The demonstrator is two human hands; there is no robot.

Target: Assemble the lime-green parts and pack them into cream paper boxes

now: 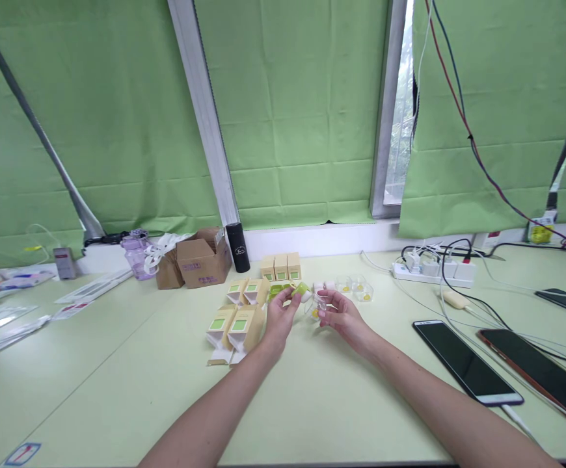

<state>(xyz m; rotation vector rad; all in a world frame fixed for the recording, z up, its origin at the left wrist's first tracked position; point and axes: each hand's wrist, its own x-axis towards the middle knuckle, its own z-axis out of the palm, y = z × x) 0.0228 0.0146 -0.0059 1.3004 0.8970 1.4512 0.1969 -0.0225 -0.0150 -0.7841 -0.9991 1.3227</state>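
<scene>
My left hand (pixel 282 314) pinches a small green-and-white piece (pixel 302 290), its exact kind too small to make out. Close beside it, my right hand (pixel 344 320) has its fingers closed on a clear plastic cup (pixel 316 311) with a yellow spot inside. More clear cups (pixel 358 286) of this sort stand just beyond the right hand. Bright green pieces (pixel 278 289) lie behind my left fingers, partly covered. To the left are several open cream boxes (pixel 244 325) with green labels, and three closed boxes (pixel 280 266) stand in a row farther back.
A brown carton (pixel 202 260), a black bottle (pixel 237 248) and a purple bottle (pixel 137 255) stand at the back left. On the right are a power strip (pixel 432 272), loose cables and phones (pixel 468 361). Papers (pixel 95 286) lie on the left of the table.
</scene>
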